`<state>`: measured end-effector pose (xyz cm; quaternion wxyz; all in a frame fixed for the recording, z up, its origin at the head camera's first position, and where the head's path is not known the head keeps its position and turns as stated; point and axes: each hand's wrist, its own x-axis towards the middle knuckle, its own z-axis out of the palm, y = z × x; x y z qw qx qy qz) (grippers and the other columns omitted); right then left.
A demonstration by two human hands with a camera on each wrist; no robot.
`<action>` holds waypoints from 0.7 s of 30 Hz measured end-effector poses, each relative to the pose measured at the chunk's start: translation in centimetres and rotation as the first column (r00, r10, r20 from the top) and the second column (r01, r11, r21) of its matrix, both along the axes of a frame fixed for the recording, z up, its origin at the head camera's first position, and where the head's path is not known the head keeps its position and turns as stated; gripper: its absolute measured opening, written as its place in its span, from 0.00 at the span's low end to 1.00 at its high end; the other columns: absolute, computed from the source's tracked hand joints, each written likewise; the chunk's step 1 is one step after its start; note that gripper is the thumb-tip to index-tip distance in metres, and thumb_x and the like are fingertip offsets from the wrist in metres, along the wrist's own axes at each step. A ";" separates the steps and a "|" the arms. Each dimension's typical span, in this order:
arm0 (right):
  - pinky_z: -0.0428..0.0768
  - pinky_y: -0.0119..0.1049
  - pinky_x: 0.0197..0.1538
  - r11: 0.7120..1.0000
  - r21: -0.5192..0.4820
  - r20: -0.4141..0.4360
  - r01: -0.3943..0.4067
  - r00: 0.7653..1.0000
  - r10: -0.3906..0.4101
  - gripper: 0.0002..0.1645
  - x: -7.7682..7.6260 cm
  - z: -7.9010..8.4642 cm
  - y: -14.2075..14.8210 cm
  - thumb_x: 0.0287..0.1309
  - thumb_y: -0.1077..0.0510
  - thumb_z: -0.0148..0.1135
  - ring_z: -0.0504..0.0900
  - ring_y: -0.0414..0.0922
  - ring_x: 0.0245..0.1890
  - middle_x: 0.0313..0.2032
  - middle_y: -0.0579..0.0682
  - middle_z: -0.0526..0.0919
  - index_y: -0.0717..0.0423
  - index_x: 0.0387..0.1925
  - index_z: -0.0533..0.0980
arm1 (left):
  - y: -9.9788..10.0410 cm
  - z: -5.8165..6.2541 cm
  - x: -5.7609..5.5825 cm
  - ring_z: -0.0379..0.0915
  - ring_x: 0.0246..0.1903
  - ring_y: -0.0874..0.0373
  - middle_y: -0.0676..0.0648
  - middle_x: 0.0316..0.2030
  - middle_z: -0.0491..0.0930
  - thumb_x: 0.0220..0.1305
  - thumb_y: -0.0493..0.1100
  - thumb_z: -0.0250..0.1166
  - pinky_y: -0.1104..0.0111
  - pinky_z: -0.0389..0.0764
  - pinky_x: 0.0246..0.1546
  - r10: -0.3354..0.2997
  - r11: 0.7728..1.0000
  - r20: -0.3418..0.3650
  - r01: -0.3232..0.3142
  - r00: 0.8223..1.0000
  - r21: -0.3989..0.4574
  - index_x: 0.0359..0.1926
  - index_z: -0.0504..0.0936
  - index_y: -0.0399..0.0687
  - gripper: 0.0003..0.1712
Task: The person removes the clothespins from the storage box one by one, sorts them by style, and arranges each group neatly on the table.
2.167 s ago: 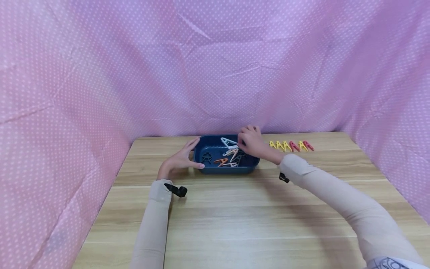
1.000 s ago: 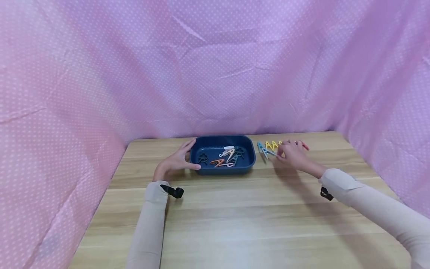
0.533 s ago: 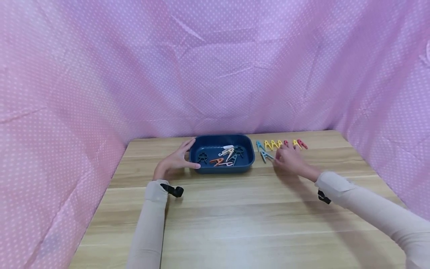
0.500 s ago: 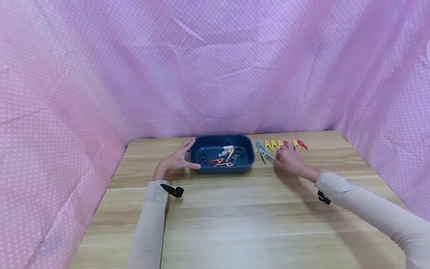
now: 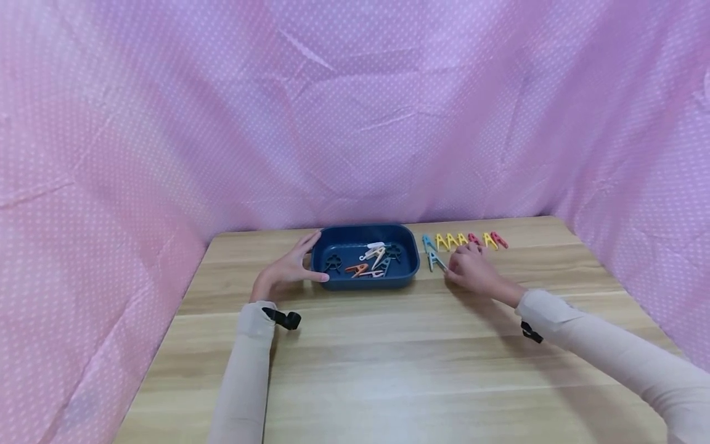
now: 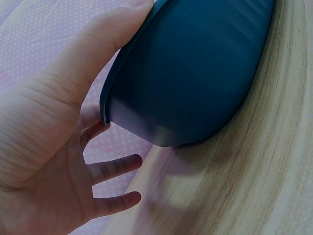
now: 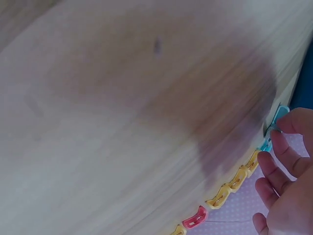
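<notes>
A dark blue plastic basin stands near the table's back edge, with orange, white, pale and dark clothespins inside. My left hand holds its left end, thumb over the near rim and index finger at the far one; in the left wrist view the other fingers stretch out free. Right of the basin, my right hand pinches a light blue clothespin by one end, low over the table. Another blue clothespin lies just behind it, at the left end of a row of yellow clothespins and red clothespins.
The wooden table spreads toward me in front of the basin. A pink dotted cloth hangs close behind the table's back edge and along both sides. Each sleeve carries a small black camera at the wrist.
My right hand has gone from inside the basin to the right of it with light blue clothespins; one now lies in the row. Lately the pinched one has shifted slightly left. My left hand stays put.
</notes>
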<state>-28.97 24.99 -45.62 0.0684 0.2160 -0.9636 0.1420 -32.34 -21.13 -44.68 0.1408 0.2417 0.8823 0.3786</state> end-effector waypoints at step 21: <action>0.65 0.57 0.49 0.998 -0.002 -0.023 -0.056 0.998 0.056 0.06 0.2 -0.6 -0.6 0.57 0.57 0.72 0.72 0.54 0.42 0.36 0.52 0.81 0.54 0.29 0.82 | -0.1 0.0 0.2 0.29 0.81 0.44 0.46 0.83 0.32 0.57 0.56 0.77 0.37 0.45 0.77 0.007 0.999 0.022 -0.008 1.000 0.034 0.83 0.38 0.58 0.68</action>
